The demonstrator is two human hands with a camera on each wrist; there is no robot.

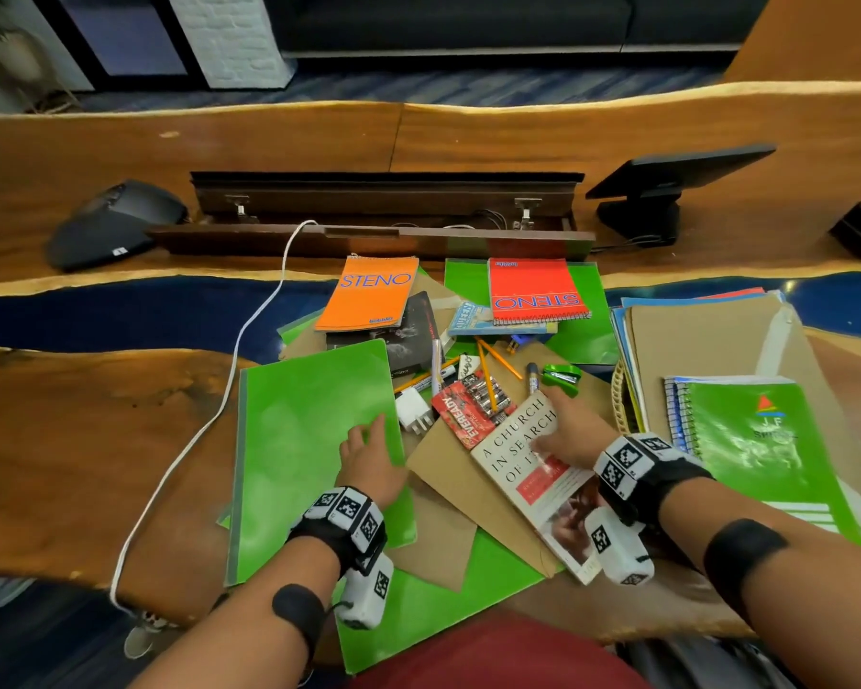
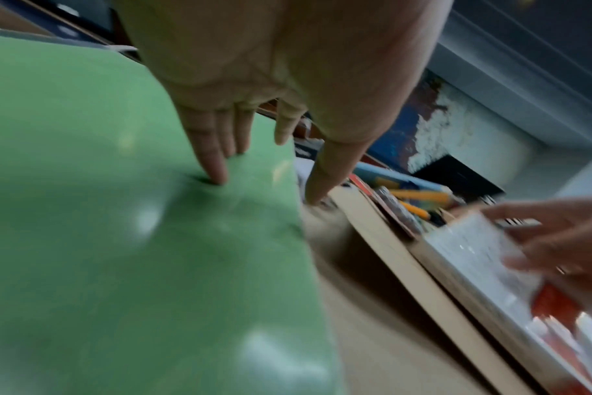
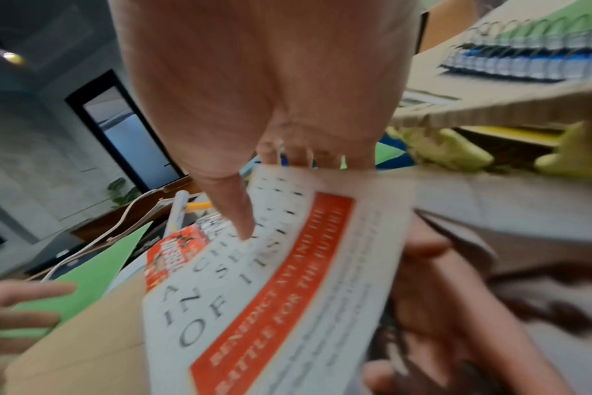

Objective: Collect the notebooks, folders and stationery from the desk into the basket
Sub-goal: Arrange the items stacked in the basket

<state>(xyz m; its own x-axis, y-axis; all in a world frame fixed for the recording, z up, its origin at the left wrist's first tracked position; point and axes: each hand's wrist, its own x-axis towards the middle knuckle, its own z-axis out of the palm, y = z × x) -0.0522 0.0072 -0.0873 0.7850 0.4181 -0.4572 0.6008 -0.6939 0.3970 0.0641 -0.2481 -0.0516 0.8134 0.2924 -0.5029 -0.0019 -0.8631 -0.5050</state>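
Note:
My left hand (image 1: 369, 442) lies flat on a big green folder (image 1: 309, 440) at the desk's near left. Its straight fingers (image 2: 217, 171) press the folder's (image 2: 102, 213) cover near its right edge. My right hand (image 1: 548, 420) pinches the top of a white paperback book (image 1: 518, 464), thumb on the cover (image 3: 288, 294) and fingers behind its far edge. The wicker basket (image 1: 617, 390) stands at the right, stacked with folders and a green spiral notebook (image 1: 746, 440). Orange (image 1: 369, 300) and red (image 1: 535, 290) steno pads, pencils (image 1: 488, 385), a marker (image 1: 436, 365) and a green stapler (image 1: 560, 377) lie between.
A battery pack (image 1: 463, 410), a white charger plug (image 1: 413, 407) with its cable (image 1: 249, 340), a brown envelope (image 1: 448, 469) and more green folders lie in the pile. Behind are an open cable hatch (image 1: 384, 206), a conference phone (image 1: 115, 221) and a small monitor (image 1: 667, 191).

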